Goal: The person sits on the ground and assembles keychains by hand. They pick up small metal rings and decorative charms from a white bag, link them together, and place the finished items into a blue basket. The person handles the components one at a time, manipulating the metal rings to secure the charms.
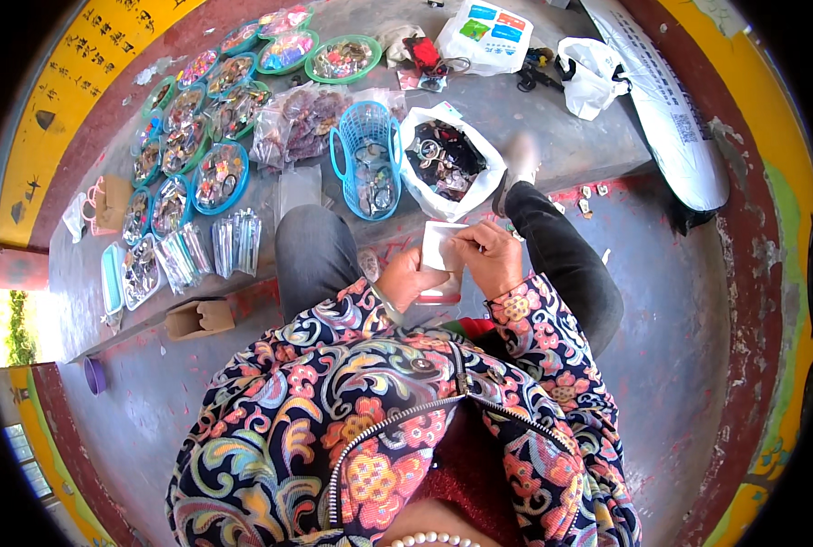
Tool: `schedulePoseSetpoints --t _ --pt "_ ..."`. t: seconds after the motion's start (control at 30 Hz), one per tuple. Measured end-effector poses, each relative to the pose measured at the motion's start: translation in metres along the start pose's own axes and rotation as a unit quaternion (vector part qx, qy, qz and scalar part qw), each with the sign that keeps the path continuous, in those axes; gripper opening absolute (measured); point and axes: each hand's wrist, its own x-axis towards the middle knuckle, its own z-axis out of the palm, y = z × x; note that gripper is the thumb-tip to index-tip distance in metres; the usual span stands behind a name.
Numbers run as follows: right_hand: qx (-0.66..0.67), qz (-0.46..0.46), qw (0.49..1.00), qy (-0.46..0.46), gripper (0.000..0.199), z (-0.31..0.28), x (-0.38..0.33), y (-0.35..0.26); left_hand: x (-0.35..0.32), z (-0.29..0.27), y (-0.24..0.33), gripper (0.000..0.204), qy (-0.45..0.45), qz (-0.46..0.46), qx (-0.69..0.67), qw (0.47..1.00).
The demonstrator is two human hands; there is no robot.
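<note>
a white card (439,247) is between the left hand (405,279), gripping its bottom, and the right hand (492,259), pinching its side.

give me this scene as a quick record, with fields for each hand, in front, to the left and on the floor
left hand: the left hand holds a white card
right hand: the right hand pinches the card near its right edge
in front: on the grey ledge, a blue basket beside an open white bag of small mixed items
to the left: blue and green trays of small goods
floor: a cardboard box and a purple bin
unclear: any print on the card
</note>
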Motion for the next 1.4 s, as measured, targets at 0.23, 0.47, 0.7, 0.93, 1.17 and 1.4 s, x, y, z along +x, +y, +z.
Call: schedulePoseSetpoints --t 0.23,0.47,0.7,0.93,1.17,1.4 --pt "-0.022 -0.028 0.999 0.006 0.009 0.0 0.002 -0.004 -0.004 0.001 0.013 0.037 -0.033 -0.057 -0.14 0.988" --pt "-0.285 -0.218 0.933 0.006 0.027 -0.007 0.0 -0.012 -0.004 0.0 0.017 0.037 -0.027 -0.094 -0.189 0.977" --pt "-0.335 -0.322 0.885 0.015 0.028 -0.009 -0.002 -0.019 -0.003 -0.013 0.007 0.044 -0.035 -0.164 -0.277 0.946" --pt "-0.136 -0.229 0.963 0.027 0.018 -0.002 0.001 -0.004 -0.002 -0.013 0.005 0.042 -0.05 -0.138 -0.214 0.966" --pt "-0.048 -0.021 0.999 -0.012 0.009 -0.001 0.001 -0.013 -0.006 -0.008 0.011 0.041 -0.038 -0.103 -0.149 0.983" --pt "-0.13 -0.152 0.98 -0.005 0.01 -0.004 0.002 -0.005 -0.005 -0.009 0.009 0.04 -0.029 -0.117 -0.162 0.979"
